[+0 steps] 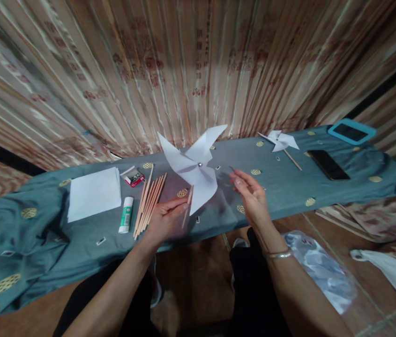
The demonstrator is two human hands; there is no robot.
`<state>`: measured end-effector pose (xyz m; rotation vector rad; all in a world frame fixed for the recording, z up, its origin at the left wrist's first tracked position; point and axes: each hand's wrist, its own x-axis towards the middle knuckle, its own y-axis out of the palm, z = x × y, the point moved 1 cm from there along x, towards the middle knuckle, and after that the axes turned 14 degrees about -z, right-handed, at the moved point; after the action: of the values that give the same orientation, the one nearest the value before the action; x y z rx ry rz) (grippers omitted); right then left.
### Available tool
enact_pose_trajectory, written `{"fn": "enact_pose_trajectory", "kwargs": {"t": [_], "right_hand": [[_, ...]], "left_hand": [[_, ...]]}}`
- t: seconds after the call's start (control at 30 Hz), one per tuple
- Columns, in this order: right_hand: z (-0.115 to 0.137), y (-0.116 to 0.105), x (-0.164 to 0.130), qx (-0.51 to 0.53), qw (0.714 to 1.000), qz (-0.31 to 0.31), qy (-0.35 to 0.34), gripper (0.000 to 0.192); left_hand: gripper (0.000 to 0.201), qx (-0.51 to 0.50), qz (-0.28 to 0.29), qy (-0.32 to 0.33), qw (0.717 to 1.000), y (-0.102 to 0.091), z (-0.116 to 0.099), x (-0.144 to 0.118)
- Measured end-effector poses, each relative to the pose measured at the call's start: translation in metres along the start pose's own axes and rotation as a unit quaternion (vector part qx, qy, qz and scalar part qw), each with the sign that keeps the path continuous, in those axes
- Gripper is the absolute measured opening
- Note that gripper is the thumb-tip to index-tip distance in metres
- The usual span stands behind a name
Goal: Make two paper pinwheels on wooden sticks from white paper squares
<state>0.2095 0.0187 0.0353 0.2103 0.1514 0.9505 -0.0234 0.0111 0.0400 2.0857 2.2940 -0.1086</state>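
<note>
My left hand (166, 215) is closed round the thin wooden stick (185, 216) of a large white paper pinwheel (201, 180). The pinwheel's pointed blades spread above the table, with a small shiny pin at their centre. To its right, my right hand (252, 194) is raised with thumb and forefinger slightly apart, not touching the blades. No held object is discernible in it. Beside my left hand lie several wooden sticks (150, 201). A green and white glue stick (126, 215) rests just left of them.
A stack of white paper (95, 194) and an opened small red-and-white box (133, 177) lie on the left. Farther right are a smaller pinwheel (279, 140), a black phone (328, 164) and a blue-framed device (351, 131). A patterned curtain (198, 70) hangs behind the cloth-covered table (289, 192).
</note>
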Motion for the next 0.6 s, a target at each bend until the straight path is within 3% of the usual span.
{"fn": "enact_pose_trajectory", "kwargs": {"t": [0.1, 0.23, 0.6], "right_hand": [[-0.0042, 0.0023, 0.0047, -0.001, 0.999, 0.015, -0.050, 0.054], [-0.0058, 0.0049, 0.0089, 0.006, 0.995, 0.067, -0.068, 0.054], [0.0036, 0.0071, 0.0035, 0.022, 0.995, 0.087, 0.045, 0.045]], "left_hand": [[0.029, 0.012, 0.032, -0.006, 0.999, 0.0007, -0.0002, -0.0025], [0.027, 0.031, 0.060, -0.001, 0.998, 0.0018, 0.0027, -0.0049], [0.026, 0.015, 0.032, 0.008, 0.999, 0.0018, 0.0069, -0.0033]]}}
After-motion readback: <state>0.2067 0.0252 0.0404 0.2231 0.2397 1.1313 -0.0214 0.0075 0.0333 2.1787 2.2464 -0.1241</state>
